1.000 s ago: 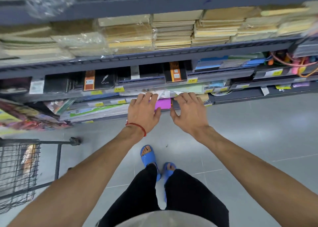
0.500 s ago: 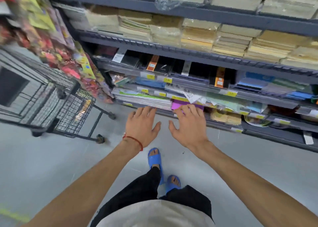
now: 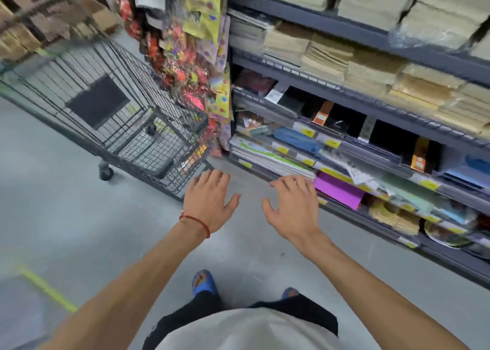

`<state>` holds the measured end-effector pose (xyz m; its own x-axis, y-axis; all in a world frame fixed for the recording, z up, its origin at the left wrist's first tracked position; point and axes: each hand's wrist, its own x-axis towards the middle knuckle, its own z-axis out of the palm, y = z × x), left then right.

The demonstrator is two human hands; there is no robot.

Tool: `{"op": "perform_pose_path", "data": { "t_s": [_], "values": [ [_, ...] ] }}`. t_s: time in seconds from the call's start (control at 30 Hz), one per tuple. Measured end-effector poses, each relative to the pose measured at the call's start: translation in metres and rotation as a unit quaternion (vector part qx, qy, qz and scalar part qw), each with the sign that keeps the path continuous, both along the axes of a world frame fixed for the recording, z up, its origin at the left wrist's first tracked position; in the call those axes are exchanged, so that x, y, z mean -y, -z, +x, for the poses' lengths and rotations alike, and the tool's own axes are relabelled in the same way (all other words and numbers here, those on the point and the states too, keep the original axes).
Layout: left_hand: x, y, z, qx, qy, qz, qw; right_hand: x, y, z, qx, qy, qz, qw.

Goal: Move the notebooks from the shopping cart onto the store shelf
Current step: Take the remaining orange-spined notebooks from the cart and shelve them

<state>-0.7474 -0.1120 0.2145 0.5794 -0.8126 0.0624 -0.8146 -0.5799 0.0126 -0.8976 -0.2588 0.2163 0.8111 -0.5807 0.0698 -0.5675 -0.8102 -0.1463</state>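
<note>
A bright purple flat notebook [image 3: 338, 192] lay on a low tier of the dark grey metal store shelf [image 3: 371, 108], its near edge jutting past the shelf lip. Just left of that purple cover hovered the person's right hand [image 3: 293, 207], fingers spread and loose, gripping nothing; whether the fingertips touched the shelf edge could not be told. Further left of the purple cover, apart from the right hand, the left hand [image 3: 209, 199] was likewise splayed and empty, a thin red string bracelet [image 3: 196, 221] around its wrist. Well to the left of the purple cover stood the black wire shopping cart [image 3: 114, 121] on the grey floor [image 3: 53, 217]; something orange and yellow showed blurred through its mesh, too smeared to name.
</note>
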Motion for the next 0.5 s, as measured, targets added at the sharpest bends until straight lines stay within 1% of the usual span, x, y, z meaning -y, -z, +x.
{"op": "perform_pose_path", "data": {
  "t_s": [0.13,0.27,0.5],
  "values": [
    [-0.042,0.000,0.060,-0.007,-0.001,-0.007,1.000,-0.043,0.003,0.058,0.012,0.025,0.006,1.000],
    [-0.073,0.000,0.113,-0.010,0.024,-0.007,1.000,-0.077,0.005,0.111,0.011,0.037,0.018,0.999],
    [-0.086,0.009,0.199,-0.035,0.016,0.022,0.999,-0.091,0.016,0.210,0.012,0.024,0.031,0.999]
  ]
}}
